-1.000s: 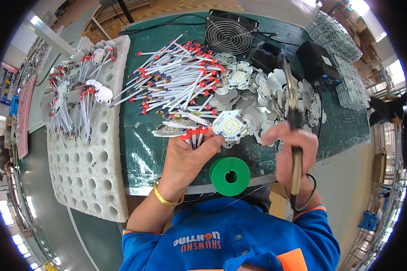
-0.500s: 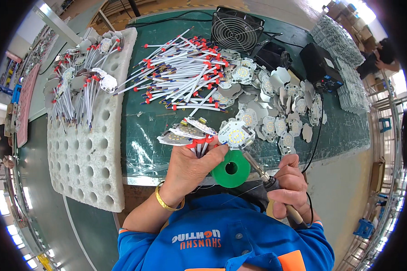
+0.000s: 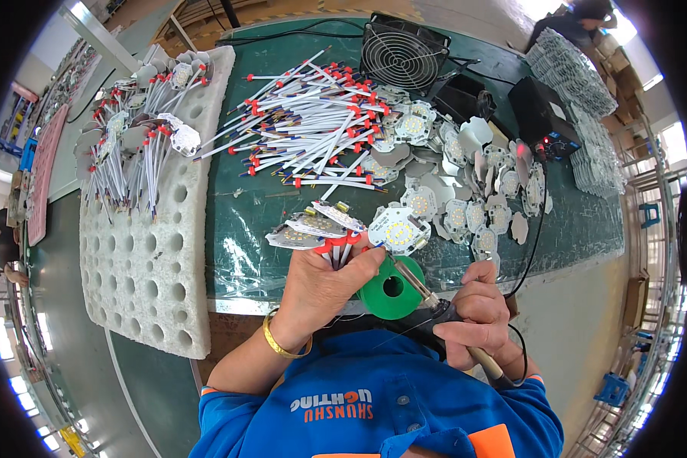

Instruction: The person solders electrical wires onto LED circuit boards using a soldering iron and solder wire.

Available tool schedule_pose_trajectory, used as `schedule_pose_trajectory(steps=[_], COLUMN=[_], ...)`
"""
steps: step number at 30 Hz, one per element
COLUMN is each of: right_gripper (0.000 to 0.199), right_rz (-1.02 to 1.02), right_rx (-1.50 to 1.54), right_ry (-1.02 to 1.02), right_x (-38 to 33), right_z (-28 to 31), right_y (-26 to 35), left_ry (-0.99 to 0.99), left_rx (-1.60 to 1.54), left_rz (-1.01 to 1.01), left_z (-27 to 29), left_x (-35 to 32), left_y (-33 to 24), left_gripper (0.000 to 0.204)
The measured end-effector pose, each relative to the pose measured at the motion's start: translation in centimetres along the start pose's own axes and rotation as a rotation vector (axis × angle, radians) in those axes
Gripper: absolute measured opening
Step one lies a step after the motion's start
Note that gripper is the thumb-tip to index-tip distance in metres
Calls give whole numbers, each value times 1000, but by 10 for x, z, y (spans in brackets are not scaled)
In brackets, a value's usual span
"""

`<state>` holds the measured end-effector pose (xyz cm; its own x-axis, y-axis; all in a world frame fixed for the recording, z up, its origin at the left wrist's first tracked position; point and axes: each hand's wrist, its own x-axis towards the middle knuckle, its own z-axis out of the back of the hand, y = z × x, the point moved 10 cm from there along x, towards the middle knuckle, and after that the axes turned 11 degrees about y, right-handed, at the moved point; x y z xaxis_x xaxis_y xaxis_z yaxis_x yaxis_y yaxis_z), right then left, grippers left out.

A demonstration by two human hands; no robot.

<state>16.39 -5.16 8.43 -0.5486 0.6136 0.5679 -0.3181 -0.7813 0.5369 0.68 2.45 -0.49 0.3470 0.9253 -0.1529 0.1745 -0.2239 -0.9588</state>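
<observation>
My left hand is closed around a bunch of white wires with red collars, which carry several round LED boards. Just beyond its thumb and fingertips lies another LED board, face up with yellow chips. A soldering iron is gripped in my right hand, fingers wrapped round its handle. The iron's tip points at that board's lower edge, close to my left thumb; contact is too small to tell. Under the tip sits a green spool, partly covered by the iron.
White wires with red collars lie heaped mid-table. Loose LED boards spread to their right. Behind stand a black fan and a black control box. A white foam tray at left bears wired boards. Another person is at far right.
My right hand has moved left, bringing the iron's tip from the board's right side to its lower edge by my left thumb. My left hand has barely moved.
</observation>
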Motion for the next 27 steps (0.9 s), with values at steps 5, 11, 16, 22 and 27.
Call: schedule_pose_trajectory(steps=[5, 11, 16, 22, 27], right_gripper=[21, 23, 25, 25, 23], right_rz=[4, 6, -26, -42, -26], right_rx=[-14, -19, 2, 99, 128], right_ry=[-8, -20, -43, -136, -130], right_x=[1, 3, 3, -4, 1], right_z=[1, 2, 3, 5, 7], right_y=[-1, 1, -2, -14, -11], left_ry=[-2, 11, 6, -65, 14], left_rx=[-6, 9, 19, -60, -113], left_rz=[5, 4, 20, -34, 50], left_z=[-1, -2, 0, 3, 0], left_x=[1, 1, 1, 1, 7], left_y=[-3, -2, 3, 6, 8], left_gripper=[11, 12, 10, 11, 7])
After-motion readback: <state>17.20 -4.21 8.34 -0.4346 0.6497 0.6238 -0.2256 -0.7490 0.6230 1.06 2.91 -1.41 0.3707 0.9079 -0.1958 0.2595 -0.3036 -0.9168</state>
